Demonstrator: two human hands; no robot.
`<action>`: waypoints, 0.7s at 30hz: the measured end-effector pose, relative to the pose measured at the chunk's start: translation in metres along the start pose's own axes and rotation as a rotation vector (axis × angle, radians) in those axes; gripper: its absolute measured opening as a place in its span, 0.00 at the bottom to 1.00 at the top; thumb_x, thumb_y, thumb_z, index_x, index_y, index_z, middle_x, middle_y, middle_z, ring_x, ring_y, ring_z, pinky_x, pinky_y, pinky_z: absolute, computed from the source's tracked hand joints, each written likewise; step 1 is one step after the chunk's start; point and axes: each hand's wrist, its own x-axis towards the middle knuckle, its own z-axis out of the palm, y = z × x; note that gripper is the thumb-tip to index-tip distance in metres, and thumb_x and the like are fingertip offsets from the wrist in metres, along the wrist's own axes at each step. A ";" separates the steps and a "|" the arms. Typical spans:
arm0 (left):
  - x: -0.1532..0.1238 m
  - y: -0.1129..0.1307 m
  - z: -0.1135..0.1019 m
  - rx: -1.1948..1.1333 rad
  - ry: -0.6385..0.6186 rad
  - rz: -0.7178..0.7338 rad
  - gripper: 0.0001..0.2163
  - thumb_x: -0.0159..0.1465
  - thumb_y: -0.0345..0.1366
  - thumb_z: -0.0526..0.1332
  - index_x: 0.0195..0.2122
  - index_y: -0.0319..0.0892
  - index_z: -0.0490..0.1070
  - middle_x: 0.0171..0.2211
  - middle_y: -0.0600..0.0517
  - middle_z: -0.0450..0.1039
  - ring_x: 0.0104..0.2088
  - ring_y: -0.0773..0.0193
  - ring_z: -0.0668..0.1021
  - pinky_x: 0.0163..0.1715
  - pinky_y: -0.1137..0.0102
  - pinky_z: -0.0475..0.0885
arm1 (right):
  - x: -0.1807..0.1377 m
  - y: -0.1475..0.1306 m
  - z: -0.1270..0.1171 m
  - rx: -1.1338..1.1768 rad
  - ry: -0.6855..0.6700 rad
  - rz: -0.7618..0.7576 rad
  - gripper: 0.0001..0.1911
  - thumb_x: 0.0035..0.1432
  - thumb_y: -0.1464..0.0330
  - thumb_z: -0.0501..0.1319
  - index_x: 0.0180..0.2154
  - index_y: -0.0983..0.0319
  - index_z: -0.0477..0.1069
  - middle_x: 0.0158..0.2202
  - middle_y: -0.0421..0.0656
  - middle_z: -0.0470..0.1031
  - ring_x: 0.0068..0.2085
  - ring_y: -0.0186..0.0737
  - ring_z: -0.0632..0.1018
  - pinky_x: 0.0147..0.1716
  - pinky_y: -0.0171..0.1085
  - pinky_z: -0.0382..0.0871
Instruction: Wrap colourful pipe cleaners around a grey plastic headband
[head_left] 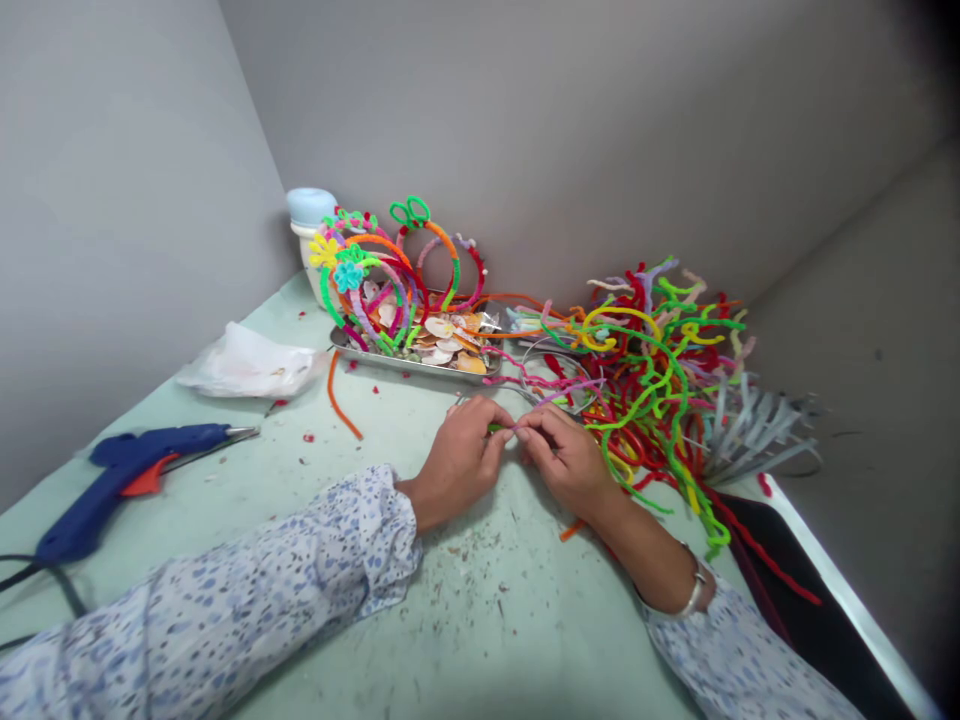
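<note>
My left hand [459,461] and my right hand [564,458] rest on the pale green table [480,620], fingertips meeting in a pinch. Between them they hold a thin piece of pipe cleaner [501,428], green at the left hand and pink toward the right. Both hands are closed on it. Just right of my right hand lies a big tangle of coloured pipe cleaners [645,370]. Behind the hands stands a metal tray [375,361] with shells and finished wrapped headbands [390,270].
A blue glue gun [124,475] with its cord lies at the left. A crumpled plastic bag [247,365] sits near the left wall. A loose orange pipe cleaner [341,400] lies by the tray. A white jar [309,225] stands in the corner. Grey bare headbands [750,430] lie at the right edge.
</note>
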 end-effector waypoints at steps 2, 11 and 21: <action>0.000 0.000 0.000 0.004 0.000 -0.003 0.03 0.63 0.30 0.55 0.36 0.42 0.66 0.35 0.51 0.70 0.38 0.61 0.71 0.42 0.64 0.65 | 0.000 0.000 0.000 0.003 -0.005 0.008 0.07 0.63 0.69 0.54 0.34 0.60 0.69 0.30 0.41 0.68 0.32 0.38 0.71 0.33 0.37 0.64; 0.000 -0.001 0.000 0.016 -0.009 0.000 0.03 0.63 0.29 0.55 0.35 0.42 0.66 0.34 0.51 0.70 0.38 0.62 0.71 0.41 0.64 0.64 | 0.001 -0.002 -0.003 -0.019 -0.046 0.027 0.08 0.63 0.70 0.53 0.32 0.60 0.68 0.27 0.39 0.66 0.31 0.37 0.70 0.32 0.36 0.62; 0.000 -0.001 0.001 0.021 -0.003 0.010 0.03 0.63 0.29 0.55 0.36 0.42 0.66 0.34 0.52 0.70 0.38 0.62 0.71 0.42 0.64 0.64 | -0.001 0.001 -0.001 0.054 -0.008 0.055 0.07 0.62 0.68 0.55 0.33 0.61 0.70 0.29 0.40 0.66 0.30 0.36 0.69 0.31 0.35 0.62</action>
